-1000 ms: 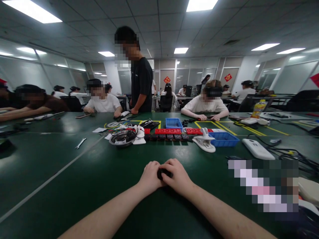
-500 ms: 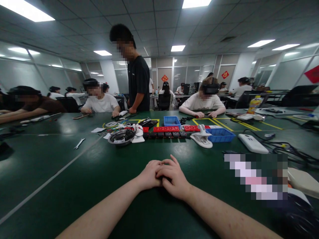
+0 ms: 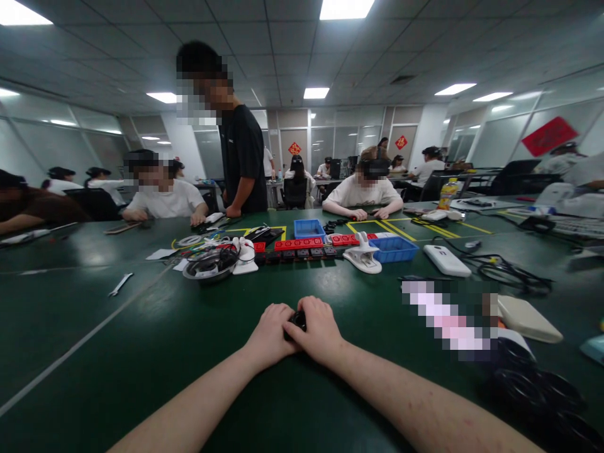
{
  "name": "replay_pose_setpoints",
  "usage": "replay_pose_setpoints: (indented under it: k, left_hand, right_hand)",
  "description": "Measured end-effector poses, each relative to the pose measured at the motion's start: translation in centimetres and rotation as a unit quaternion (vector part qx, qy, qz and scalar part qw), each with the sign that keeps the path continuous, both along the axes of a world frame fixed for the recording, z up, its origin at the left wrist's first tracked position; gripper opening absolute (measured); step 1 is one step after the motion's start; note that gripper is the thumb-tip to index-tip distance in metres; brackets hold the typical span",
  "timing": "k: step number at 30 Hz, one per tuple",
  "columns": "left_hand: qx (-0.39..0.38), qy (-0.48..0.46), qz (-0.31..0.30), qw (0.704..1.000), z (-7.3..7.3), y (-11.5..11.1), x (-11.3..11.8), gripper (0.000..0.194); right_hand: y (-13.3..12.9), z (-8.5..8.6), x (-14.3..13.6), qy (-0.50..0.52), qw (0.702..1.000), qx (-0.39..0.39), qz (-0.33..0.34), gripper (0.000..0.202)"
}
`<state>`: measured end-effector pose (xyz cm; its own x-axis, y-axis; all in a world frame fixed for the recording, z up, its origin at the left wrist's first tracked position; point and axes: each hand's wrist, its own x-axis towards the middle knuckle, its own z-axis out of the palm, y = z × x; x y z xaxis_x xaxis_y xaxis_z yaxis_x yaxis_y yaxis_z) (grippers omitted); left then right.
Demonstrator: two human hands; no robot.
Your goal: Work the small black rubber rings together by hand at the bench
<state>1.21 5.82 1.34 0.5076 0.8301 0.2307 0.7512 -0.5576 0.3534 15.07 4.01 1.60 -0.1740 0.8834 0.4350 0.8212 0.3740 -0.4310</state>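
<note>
Close in front of me, my left hand (image 3: 270, 335) and my right hand (image 3: 319, 328) meet over the dark green table. Between them is a small black round part (image 3: 298, 320) with a shiny, ring-like face. Fingers of both hands curl around it from either side, and much of it is covered. My right thumb lies across its near edge. What kind of part it is I cannot make out. Several similar black rings (image 3: 521, 389) lie at the lower right.
Beyond my hands stand a red and black socket row (image 3: 302, 244), a white clip stand (image 3: 362, 255), a blue tray (image 3: 396, 250) and a metal bowl (image 3: 210, 267) with cables. A wrench (image 3: 121, 285) lies left, a white power bank (image 3: 446, 260) right. Co-workers sit opposite; one person stands.
My fingers, which overlapped before, now sit around the black round part, which has come into sight between them. The view has turned to the right, showing more of the black rings.
</note>
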Motion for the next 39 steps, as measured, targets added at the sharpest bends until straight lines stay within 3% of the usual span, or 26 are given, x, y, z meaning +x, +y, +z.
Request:
replay_pose_setpoints:
  k: [9,14,21,28,33,36,39]
  left_hand:
    - [-0.044,-0.038,-0.029,0.998,0.7,0.0,-0.1,0.036]
    - [-0.077,-0.053,-0.040,0.995,0.6,0.5,-0.5,0.040]
    - [-0.064,-0.060,-0.088,0.992,-0.4,1.3,-0.7,0.025]
    - [-0.043,-0.060,-0.091,0.993,-0.9,1.5,-0.8,0.040]
    - [-0.047,-0.074,-0.079,0.993,-0.6,1.0,-0.7,0.047]
    - [-0.049,-0.071,-0.068,0.994,-0.4,0.7,-0.7,0.057]
    - [-0.044,-0.057,-0.065,0.995,-0.2,0.6,-0.6,0.056]
  right_hand:
    - [0.2,0.2,0.3,0.005,1.000,0.004,0.015,0.026]
    - [0.0,0.6,0.6,0.026,0.996,0.032,0.077,0.016]
    - [-0.3,0.8,0.7,0.045,0.979,0.062,0.191,0.018]
    - [-0.7,0.6,0.6,0.031,0.966,0.094,0.238,0.016]
    - [-1.0,1.0,0.7,0.068,0.978,0.099,0.172,0.024]
    - [-0.6,0.8,0.6,0.072,0.988,0.077,0.115,0.030]
    - [-0.1,0.3,0.7,0.068,0.993,0.054,0.077,0.034]
